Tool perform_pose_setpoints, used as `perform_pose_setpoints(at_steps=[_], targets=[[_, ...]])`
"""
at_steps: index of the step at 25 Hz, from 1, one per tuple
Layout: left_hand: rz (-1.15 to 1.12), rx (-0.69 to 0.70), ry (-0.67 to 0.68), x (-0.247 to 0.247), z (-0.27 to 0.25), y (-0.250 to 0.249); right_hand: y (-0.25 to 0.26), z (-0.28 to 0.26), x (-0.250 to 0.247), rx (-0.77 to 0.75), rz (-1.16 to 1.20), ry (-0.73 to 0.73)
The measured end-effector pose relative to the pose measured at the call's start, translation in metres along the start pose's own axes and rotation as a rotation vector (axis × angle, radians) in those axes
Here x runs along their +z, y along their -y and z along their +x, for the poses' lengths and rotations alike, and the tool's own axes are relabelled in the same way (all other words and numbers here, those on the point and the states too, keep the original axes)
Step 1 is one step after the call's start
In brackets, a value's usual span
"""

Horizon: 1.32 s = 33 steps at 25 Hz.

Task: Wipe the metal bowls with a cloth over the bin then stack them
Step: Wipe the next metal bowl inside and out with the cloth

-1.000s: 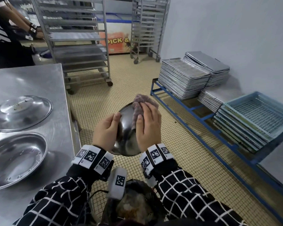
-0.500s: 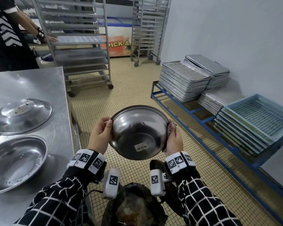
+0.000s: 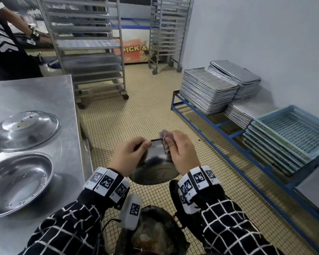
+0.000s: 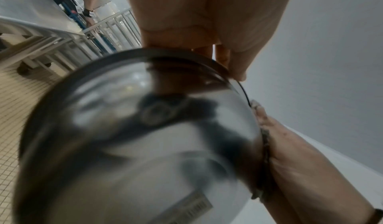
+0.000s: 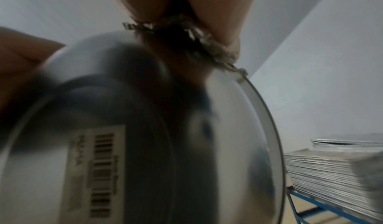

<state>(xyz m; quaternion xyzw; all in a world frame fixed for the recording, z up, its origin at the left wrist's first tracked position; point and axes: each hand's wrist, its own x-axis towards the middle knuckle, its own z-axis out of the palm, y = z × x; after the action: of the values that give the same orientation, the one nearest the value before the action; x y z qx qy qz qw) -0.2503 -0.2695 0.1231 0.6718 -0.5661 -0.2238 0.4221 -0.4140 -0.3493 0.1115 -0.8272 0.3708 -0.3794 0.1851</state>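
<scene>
Overhead, the shiny barcode-stickered bowl (image 3: 155, 166) tilts above the bin (image 3: 155, 234); left hand (image 3: 126, 157) grips its rim, right hand (image 3: 182, 153) pinches the cloth (image 3: 165, 139) against it.

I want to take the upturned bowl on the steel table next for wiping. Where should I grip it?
Probably by the flared rim of the upside-down bowl, reaching in from its near right edge: the dome is smooth, and only the rim offers a pinchable lip.

On my left I see a steel tabletop (image 3: 35, 96) carrying an upturned metal bowl (image 3: 17, 183) nearest me and an upside-down bowl (image 3: 26, 130) just beyond. The tiled floor (image 3: 145, 111) bears wheeled racks (image 3: 88, 52) and a bin (image 3: 155, 234).
</scene>
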Motion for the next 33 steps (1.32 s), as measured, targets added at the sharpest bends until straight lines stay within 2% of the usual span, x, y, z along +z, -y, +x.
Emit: perform_pose_setpoints(at_steps=[5,8,10,12,16,19,20,21,23,25,30,33], targets=[[-0.171,-0.134,-0.116,-0.002,-0.002,0.003,0.007,-0.020,0.025,-0.102,-0.189,-0.235],[-0.267,-0.206,-0.147,-0.006,-0.003,0.005,0.004,-0.032,0.031,-0.045,-0.070,-0.269],[-0.294,-0.216,-0.131,-0.012,-0.004,0.008,-0.001,-0.036,0.033,0.094,0.064,-0.301],[-0.309,-0.195,-0.132,-0.019,-0.006,0.009,-0.003,-0.037,0.032,0.367,0.221,-0.298],[-0.385,-0.177,-0.102,-0.033,-0.009,0.011,-0.005,-0.033,0.023,0.889,0.432,-0.141],[-0.425,-0.123,-0.087,-0.041,-0.015,0.016,-0.005,-0.033,0.020,1.071,1.025,-0.133],[-0.428,-0.102,-0.098,-0.044,-0.017,0.020,-0.003,-0.034,0.020,1.082,1.175,-0.114],[-0.422,-0.080,-0.117,-0.046,-0.017,0.025,0.005,-0.034,0.017,1.073,1.229,-0.059],[-0.430,-0.033,-0.152,-0.050,-0.017,0.034,0.024,-0.035,0.015,1.039,1.157,0.032],[-0.410,-0.024,-0.168,-0.054,-0.020,0.040,0.042,-0.039,0.016,1.043,1.035,0.002],[-0.488,-0.165,-0.098,-0.071,-0.044,0.054,0.080,-0.060,0.031,1.009,0.822,-0.069],[-0.458,-0.212,-0.182,-0.089,-0.069,0.056,0.100,-0.068,0.039,0.927,0.608,0.011]])
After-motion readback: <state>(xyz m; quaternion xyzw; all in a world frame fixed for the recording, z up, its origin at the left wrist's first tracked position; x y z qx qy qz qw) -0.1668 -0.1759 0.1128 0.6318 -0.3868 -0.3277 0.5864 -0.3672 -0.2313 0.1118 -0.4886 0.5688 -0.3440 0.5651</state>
